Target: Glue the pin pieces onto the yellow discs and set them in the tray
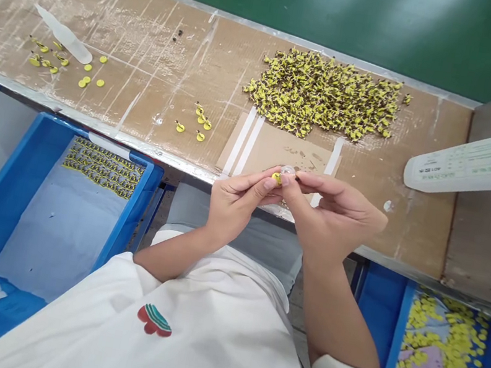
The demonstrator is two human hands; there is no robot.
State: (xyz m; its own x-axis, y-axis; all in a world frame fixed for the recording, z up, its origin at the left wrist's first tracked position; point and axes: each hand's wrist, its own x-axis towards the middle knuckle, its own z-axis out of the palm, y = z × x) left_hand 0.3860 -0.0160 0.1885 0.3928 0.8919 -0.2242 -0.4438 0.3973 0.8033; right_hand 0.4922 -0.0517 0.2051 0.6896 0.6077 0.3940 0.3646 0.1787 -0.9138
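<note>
My left hand [240, 202] pinches a small round yellow piece [276, 178] between thumb and fingers, above the front edge of the bench. My right hand [337, 215] meets it there, its thumb and index finger closed at a small clear rounded piece [288, 170]. Whether the two pieces touch is hidden by the fingertips. A tiny dark bit shows beside the right fingers. Under both hands lies a cardboard sheet [270, 147] with white tape strips. Just behind it spreads a big heap of small yellow and dark pieces [326, 94].
Loose yellow pieces [199, 136] lie left of the cardboard, others farther left by a white tapered bottle [65, 37]. A large white bottle [475, 160] juts in from the right. Below stand a blue tray [126, 220] with rows of pieces and a blue bin [399, 335] of yellow discs.
</note>
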